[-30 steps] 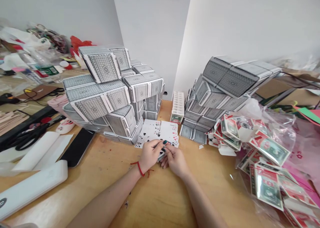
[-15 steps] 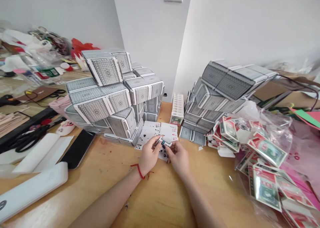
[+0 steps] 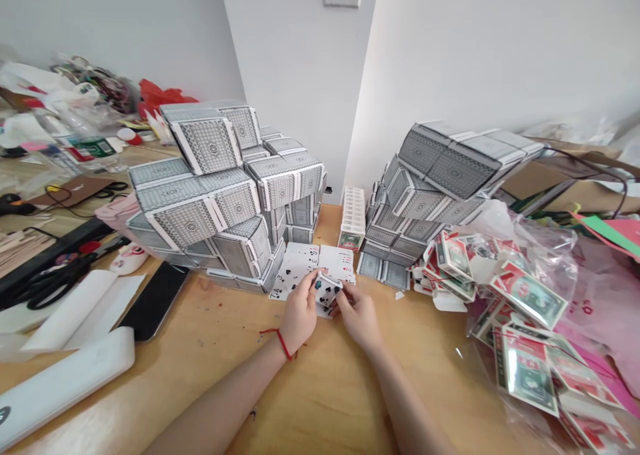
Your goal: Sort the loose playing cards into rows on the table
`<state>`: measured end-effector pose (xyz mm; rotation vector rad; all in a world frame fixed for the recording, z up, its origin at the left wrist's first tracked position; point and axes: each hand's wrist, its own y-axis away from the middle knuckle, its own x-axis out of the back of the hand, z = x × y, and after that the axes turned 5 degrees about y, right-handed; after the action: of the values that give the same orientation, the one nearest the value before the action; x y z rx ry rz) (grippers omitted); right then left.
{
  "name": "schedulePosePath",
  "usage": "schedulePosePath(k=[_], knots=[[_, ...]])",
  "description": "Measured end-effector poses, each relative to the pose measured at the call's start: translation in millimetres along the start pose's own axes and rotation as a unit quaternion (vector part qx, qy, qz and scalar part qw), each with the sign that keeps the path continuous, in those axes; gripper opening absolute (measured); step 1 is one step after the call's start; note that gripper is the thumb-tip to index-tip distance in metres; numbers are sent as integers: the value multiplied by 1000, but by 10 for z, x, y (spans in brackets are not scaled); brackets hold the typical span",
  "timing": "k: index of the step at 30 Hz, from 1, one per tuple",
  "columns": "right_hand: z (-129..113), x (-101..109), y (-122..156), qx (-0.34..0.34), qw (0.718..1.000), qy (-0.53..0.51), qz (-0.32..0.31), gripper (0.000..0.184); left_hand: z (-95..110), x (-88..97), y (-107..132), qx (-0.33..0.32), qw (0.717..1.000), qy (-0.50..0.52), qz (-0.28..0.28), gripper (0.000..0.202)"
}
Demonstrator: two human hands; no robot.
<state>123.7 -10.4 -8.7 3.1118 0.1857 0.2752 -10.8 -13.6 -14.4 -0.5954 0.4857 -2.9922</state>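
Note:
My left hand [image 3: 300, 308], with a red string at the wrist, and my right hand [image 3: 359, 314] meet over the wooden table [image 3: 320, 388]. Both pinch a small bunch of playing cards [image 3: 326, 291], lifted on edge between the fingertips. Behind them lies a spread of face-up cards [image 3: 305, 263]. A stack of grey card-built blocks [image 3: 220, 188] rises to the left. A second grey stack [image 3: 435, 182] stands to the right.
A clear bag of red and green card boxes [image 3: 525, 308] spills at the right. A white card rack [image 3: 353, 216] stands by the wall corner. At the left lie a black phone [image 3: 155, 298], white paper rolls [image 3: 65, 375], scissors [image 3: 45, 285] and clutter.
My hands have lifted the bunch of cards from flat on the table and tipped it up on edge. The view has shifted slightly.

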Motion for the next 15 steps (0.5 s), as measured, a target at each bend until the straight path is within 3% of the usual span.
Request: schedulePosePath(k=[5, 10, 15], knots=[[3, 14, -7, -22, 999, -35, -5, 32, 3, 24, -20, 21, 999, 22, 13, 43], [-33, 42, -13, -36, 997, -70, -19, 32, 85, 24, -39, -13, 999, 32, 7, 36], [-71, 54, 6, -61, 962, -247, -100, 26, 124, 36, -42, -23, 998, 50, 3, 22]])
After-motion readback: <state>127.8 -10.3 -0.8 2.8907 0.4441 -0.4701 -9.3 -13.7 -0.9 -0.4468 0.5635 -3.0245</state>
